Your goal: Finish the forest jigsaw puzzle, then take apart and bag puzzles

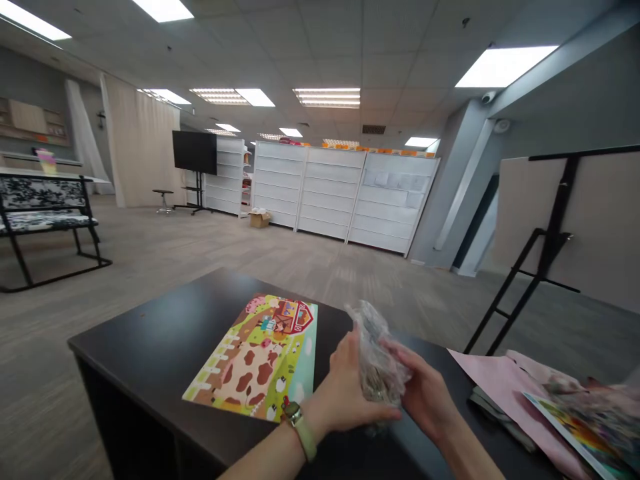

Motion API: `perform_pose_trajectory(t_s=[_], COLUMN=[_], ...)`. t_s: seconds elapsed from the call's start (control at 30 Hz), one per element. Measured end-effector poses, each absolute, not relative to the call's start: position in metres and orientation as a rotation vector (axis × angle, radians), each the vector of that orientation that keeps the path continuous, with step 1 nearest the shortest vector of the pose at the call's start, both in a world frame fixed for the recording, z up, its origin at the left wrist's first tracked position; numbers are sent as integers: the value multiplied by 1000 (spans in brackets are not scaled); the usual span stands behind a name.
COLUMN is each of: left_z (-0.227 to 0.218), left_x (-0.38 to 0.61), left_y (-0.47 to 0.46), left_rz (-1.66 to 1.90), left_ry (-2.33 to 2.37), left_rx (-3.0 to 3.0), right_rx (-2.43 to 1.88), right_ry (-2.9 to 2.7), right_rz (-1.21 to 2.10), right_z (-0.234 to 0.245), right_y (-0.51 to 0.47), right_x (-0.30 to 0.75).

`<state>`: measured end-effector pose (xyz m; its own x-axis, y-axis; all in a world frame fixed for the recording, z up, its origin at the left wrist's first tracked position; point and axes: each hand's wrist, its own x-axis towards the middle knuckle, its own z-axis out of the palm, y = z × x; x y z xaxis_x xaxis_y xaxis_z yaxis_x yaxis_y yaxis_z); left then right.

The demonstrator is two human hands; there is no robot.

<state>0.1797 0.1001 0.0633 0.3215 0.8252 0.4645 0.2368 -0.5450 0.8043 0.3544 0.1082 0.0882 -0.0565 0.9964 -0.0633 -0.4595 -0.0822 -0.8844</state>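
Both hands hold a clear plastic bag [374,347] with small brownish pieces inside, above the right part of a dark table [155,347]. My left hand [345,393] cups the bag from the left, fingers wrapped round it; a green watch band sits on that wrist. My right hand [425,390] grips the bag from the right. Left of the hands, a colourful farm picture board [257,357] with a cow and a red barn lies flat on the table.
Pink paper [500,383] and a colourful printed sheet [580,427] lie at the table's right end. A black easel stand [545,260] leans behind them. A patterned bench [45,213] stands far left; white shelving [345,193] and a black screen [195,152] line the back.
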Motion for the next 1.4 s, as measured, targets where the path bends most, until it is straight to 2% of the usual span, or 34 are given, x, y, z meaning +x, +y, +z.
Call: perform_pose_trajectory(t_s=[0.13, 0.23, 0.37, 0.43, 0.57, 0.67, 0.8, 0.87, 0.93, 1.03, 1.27, 1.4], left_z=[79, 93, 107, 113, 118, 113, 96, 81, 63, 42, 51, 69], left_x=[194, 163, 56, -9, -103, -129, -117, -100, -78, -43, 28, 64], left_y=[94, 109, 135, 144, 153, 152, 137, 121, 99, 69, 40, 27], left_rz=[1481, 1647, 1756, 1689, 1323, 1105, 1097, 1038, 719, 313, 230, 240], left_ry=[781, 1043, 1447, 1672, 2034, 2197, 2388, 2370, 2130, 1965, 1781, 1380], left_rx=[1811, 1713, 1647, 1670, 1784, 1872, 1976, 2192, 2500, 2356, 2220, 2226], right_rx=[-802, -948, -1268, -1358, -1373, -1337, -1310, -1318, -1325, -1333, -1361, -1408], right_ry=[-857, -819, -1081, -1371, -1680, -1765, -1853, -1875, -1897, -1928, -1992, -2031], right_rz=[1539, 1370, 1126, 963, 732, 676, 608, 581, 562, 538, 475, 414], right_z=[91, 80, 50, 37, 28, 30, 33, 34, 34, 35, 35, 37], right_y=[110, 125, 145, 150, 150, 143, 136, 134, 134, 135, 136, 138], right_x=[361, 375, 381, 376, 362, 358, 361, 362, 362, 362, 364, 368])
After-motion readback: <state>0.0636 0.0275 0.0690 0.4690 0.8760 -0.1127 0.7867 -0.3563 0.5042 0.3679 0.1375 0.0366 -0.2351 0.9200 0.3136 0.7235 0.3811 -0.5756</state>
